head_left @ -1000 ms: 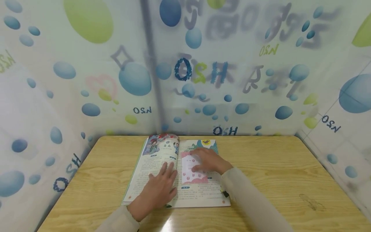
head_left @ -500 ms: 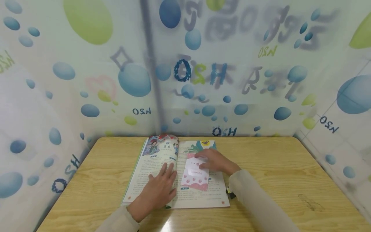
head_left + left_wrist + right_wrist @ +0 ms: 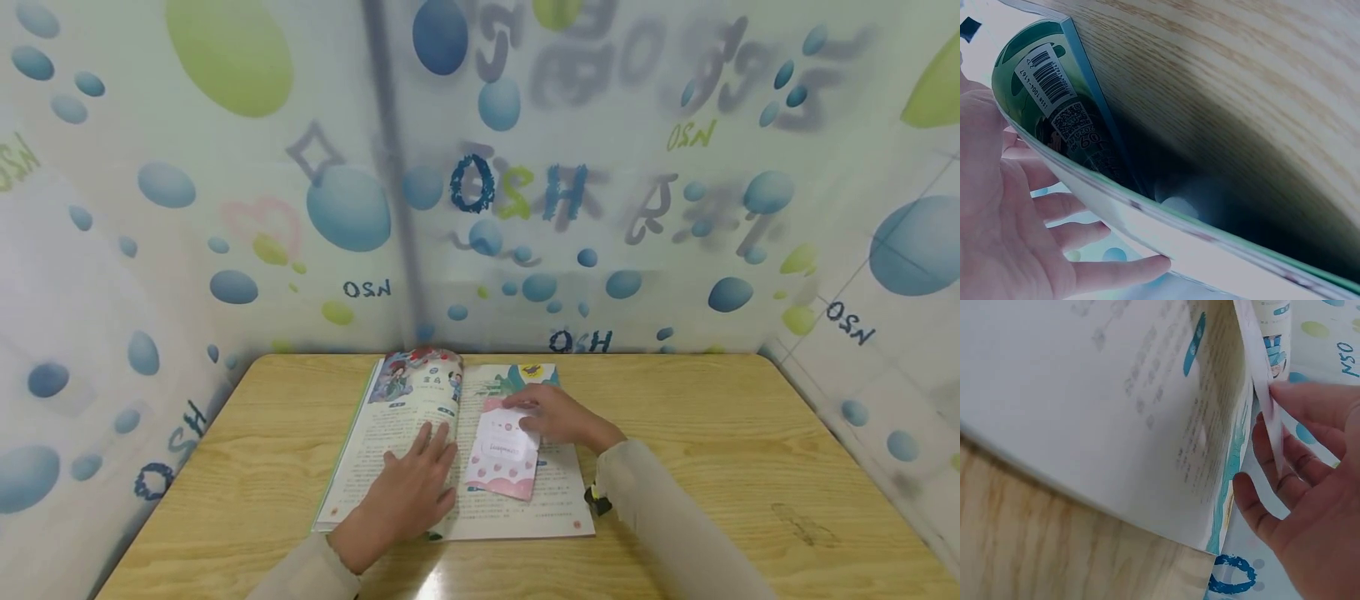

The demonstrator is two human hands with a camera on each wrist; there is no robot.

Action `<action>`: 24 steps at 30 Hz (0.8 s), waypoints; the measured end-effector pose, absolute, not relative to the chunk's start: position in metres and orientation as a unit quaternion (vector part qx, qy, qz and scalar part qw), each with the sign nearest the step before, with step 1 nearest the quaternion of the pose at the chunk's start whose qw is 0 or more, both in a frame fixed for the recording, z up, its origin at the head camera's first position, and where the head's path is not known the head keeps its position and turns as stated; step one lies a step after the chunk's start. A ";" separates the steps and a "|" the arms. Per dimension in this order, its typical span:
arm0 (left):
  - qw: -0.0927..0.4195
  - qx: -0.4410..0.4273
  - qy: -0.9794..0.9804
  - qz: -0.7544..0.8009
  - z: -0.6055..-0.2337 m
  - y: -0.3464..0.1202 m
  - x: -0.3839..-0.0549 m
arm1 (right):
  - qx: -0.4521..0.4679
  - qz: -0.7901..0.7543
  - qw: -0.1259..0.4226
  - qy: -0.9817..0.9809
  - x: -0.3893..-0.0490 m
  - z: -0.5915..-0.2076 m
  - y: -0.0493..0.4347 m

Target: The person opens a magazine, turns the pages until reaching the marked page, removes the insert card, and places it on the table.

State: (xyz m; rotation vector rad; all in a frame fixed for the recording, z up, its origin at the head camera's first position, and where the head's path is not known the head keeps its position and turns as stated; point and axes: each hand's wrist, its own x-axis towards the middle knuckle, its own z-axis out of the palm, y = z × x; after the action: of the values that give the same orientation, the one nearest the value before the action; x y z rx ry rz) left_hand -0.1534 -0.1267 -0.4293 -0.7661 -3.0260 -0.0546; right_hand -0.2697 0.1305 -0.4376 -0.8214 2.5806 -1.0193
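Note:
An open magazine (image 3: pixel 375 450) lies on the table with printed text and coloured pictures on its pages. My left hand (image 3: pixel 408 492) rests on the left page beside the spine, fingers extended. Over the right page, my right hand (image 3: pixel 562 417) pinches the upper right edge of a pink-and-white card (image 3: pixel 498 458) printed with strawberries. The right wrist view shows the card (image 3: pixel 1259 356) nearly edge-on between thumb and fingers, raised from the page at that edge. In the left wrist view, the magazine's green back cover (image 3: pixel 1016 59) with a barcode curves up from the wood.
The wooden table (image 3: pixel 697 467) extends to both sides of the magazine. Behind and beside it hang pale curtains (image 3: pixel 637 108) with blue and green drops. A small black-and-yellow object (image 3: pixel 597 500) shows at the right sleeve's cuff.
My right hand has shifted slightly right, drawing the card a little toward me and tilting it. More of its printed face shows now. The left hand has stayed in place.

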 end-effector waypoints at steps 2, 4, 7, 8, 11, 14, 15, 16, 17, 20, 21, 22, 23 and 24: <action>0.014 -0.246 -0.969 -0.019 -0.430 -0.127 -0.153 | -0.286 -0.360 0.124 0.879 -0.271 -0.438 0.131; 0.018 -0.247 -0.969 -0.021 -0.430 -0.127 -0.153 | -0.291 -0.371 0.121 0.874 -0.271 -0.437 0.133; 0.020 -0.248 -0.968 -0.022 -0.430 -0.127 -0.153 | -0.304 -0.388 0.114 0.863 -0.272 -0.436 0.135; 0.019 -0.248 -0.968 -0.022 -0.430 -0.127 -0.153 | -0.308 -0.392 0.111 0.860 -0.273 -0.435 0.136; 0.013 -0.247 -0.969 -0.017 -0.429 -0.127 -0.153 | -0.317 -0.410 0.106 0.849 -0.273 -0.433 0.139; 0.008 -0.247 -0.969 -0.017 -0.428 -0.126 -0.153 | -0.317 -0.427 0.106 0.840 -0.273 -0.432 0.142; 0.008 -0.247 -0.969 -0.018 -0.428 -0.126 -0.153 | -0.319 -0.429 0.105 0.838 -0.274 -0.431 0.143; 0.009 -0.247 -0.969 -0.019 -0.428 -0.126 -0.153 | -0.319 -0.431 0.105 0.838 -0.274 -0.431 0.144; 0.010 -0.248 -0.969 -0.019 -0.427 -0.126 -0.153 | -0.317 -0.431 0.105 0.838 -0.274 -0.431 0.145; 0.013 -0.250 -0.968 -0.019 -0.426 -0.126 -0.152 | -0.312 -0.432 0.100 0.840 -0.273 -0.428 0.148; 0.014 -0.250 -0.968 -0.018 -0.426 -0.126 -0.152 | -0.309 -0.431 0.098 0.842 -0.273 -0.427 0.149; 0.014 -0.250 -0.968 -0.017 -0.426 -0.126 -0.152 | -0.306 -0.432 0.097 0.843 -0.273 -0.426 0.150; 0.014 -0.250 -0.968 -0.016 -0.426 -0.126 -0.152 | -0.307 -0.431 0.092 0.843 -0.273 -0.425 0.152; 0.015 -0.250 -0.968 -0.015 -0.426 -0.126 -0.152 | -0.306 -0.432 0.090 0.844 -0.273 -0.423 0.153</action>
State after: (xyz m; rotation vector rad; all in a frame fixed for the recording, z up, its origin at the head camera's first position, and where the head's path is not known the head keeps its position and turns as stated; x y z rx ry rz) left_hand -0.1517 -0.1264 -0.4263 -0.7788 -3.0127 -0.0477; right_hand -0.2730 0.1532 -0.4235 -0.9105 2.5092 -1.2837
